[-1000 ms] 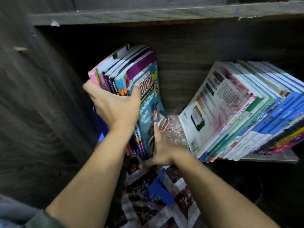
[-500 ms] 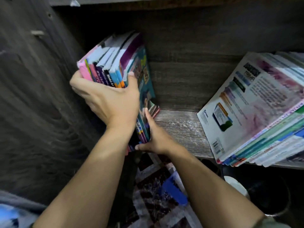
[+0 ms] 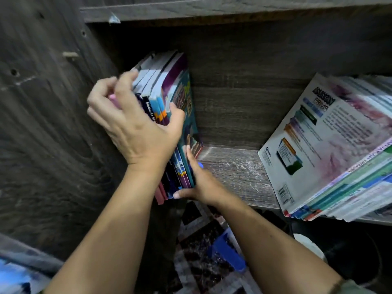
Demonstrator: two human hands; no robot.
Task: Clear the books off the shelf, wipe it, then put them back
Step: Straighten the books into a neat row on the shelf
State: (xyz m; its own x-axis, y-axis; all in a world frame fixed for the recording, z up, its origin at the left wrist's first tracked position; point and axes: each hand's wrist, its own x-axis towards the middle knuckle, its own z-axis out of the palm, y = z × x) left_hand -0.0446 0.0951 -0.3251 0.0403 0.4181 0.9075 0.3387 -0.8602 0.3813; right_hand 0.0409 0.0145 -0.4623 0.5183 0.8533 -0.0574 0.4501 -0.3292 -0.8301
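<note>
While the head view is wide-angle and a bit blurred, layout reads fine. Upright book bundle point(image 3: 169, 115) stands at the left end of the shelf board point(image 3: 235, 172), tight to the dark side panel point(image 3: 48, 124); its lower corners overhang the board's front edge. Left hand point(image 3: 135, 124) clamps the bundle near the top: thumb on the teal front cover, fingers curled around the pink book on the far side, spines toward the camera. Right hand point(image 3: 199, 183) sits at the bundle's lower right corner: thumb flat up the teal cover, fingers wrapped under the bottom edges at the board lip.

Leaning stack of workbooks point(image 3: 331, 149) takes the right end, tilted right, white back cover facing left, bottom corners sticking out past the front edge. Between bundle and stack: bare strip of board, scuffed white, back panel point(image 3: 244, 98) visible behind it. Upper shelf edge point(image 3: 212, 11) runs well above the book tops.

Below the board: patterned floor mat point(image 3: 201, 251) with a blue object point(image 3: 229, 255) on it, white round rim point(image 3: 307, 242) at right, identity can't tell.
</note>
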